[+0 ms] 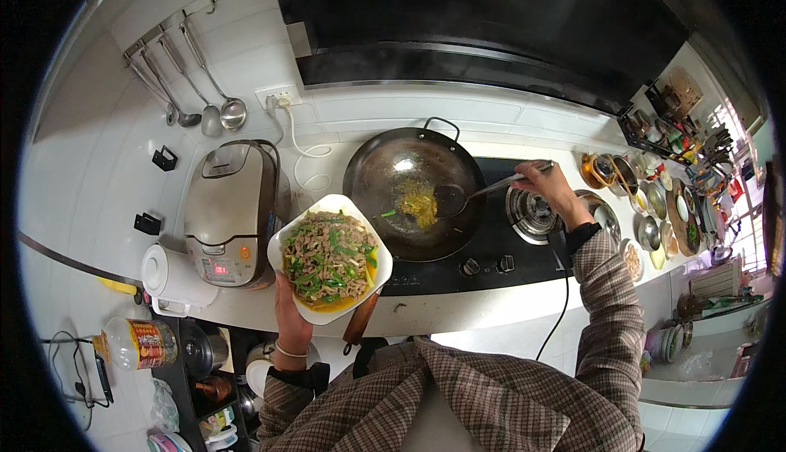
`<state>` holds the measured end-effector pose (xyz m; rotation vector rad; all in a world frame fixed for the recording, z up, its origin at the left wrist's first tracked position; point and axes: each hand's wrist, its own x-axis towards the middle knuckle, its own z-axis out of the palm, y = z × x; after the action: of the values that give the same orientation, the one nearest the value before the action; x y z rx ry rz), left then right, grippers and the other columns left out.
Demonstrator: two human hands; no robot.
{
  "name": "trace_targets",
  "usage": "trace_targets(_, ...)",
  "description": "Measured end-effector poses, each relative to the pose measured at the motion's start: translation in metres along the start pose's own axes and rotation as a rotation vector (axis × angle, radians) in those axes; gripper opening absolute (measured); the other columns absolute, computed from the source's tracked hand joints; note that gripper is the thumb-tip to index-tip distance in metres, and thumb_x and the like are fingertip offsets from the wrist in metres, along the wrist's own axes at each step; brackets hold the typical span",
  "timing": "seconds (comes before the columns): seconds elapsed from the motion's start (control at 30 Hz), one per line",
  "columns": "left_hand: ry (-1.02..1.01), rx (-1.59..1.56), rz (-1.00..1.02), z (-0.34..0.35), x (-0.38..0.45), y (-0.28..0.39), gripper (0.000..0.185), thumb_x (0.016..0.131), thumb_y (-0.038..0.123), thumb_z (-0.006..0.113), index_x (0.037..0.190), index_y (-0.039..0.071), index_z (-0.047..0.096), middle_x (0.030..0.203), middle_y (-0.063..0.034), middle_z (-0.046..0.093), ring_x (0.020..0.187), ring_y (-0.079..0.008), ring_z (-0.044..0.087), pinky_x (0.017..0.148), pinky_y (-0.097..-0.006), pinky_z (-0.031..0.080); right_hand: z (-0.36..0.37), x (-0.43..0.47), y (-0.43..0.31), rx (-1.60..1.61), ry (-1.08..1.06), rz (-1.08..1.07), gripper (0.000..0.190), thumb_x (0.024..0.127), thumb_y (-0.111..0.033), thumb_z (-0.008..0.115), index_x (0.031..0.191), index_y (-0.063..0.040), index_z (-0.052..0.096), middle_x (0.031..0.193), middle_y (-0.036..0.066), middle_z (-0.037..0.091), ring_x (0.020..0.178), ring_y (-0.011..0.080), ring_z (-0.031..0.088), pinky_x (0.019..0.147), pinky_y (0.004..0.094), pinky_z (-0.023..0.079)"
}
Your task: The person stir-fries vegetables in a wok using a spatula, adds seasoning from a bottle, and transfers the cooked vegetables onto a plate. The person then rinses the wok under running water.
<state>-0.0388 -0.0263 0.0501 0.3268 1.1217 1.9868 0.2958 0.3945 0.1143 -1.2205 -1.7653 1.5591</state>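
My left hand point(293, 314) holds a white square-cornered dish point(376, 249) up beside the wok's near left side. Sliced meat with green vegetable pieces point(331, 249) fills the dish, with yellowish liquid at its lower edge. My right hand point(546, 185) grips the handle of a metal spatula or ladle point(503, 185), whose dark head rests inside the wok. The black wok point(393, 151) sits on the left burner. Yellow minced bits in oil point(419, 206) and a green piece point(388, 213) lie at its bottom. A wooden wok handle point(362, 320) points towards me, partly hidden by the dish.
A rice cooker point(227, 200) and a white kettle point(178, 277) stand at left. Ladles point(233, 113) hang on the wall. The bare right burner point(535, 209) is near my right forearm. Several bowls point(649, 231) and a cutting board point(681, 212) line the right counter. A black cord point(564, 304) hangs nearby.
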Motion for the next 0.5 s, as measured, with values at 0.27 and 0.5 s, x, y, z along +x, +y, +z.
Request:
trace_targets(0.27, 0.044, 0.157, -0.026, -0.006, -0.006, 0.008, 0.053, 0.112, 0.038, 0.030, 0.152, 0.003, 0.033, 0.144, -0.0117, 0.050, 0.130, -0.0216, 0.053, 0.106, -0.0366, 0.048, 0.083, 0.003, 0.100, 0.756, -0.054, 0.240, 0.014, 0.101, -0.004, 0.058, 0.107, 0.008, 0.062, 0.109, 0.019, 0.066, 0.098, 0.0330, 0.071, 0.085, 0.0314, 0.065)
trace_targets(0.5, 0.054, 0.047, -0.005, -0.001, -0.001, 0.011, 0.054, 0.111, 0.039, 0.033, 0.152, 0.005, 0.033, 0.145, -0.0102, 0.050, 0.130, -0.0226, 0.054, 0.106, -0.0364, 0.049, 0.118, -0.009, 0.089, 0.865, -0.008, 0.210, 0.019, 0.101, -0.007, 0.058, 0.113, 0.007, 0.062, 0.111, 0.015, 0.066, 0.103, 0.0330, 0.070, 0.090, 0.0298, 0.062)
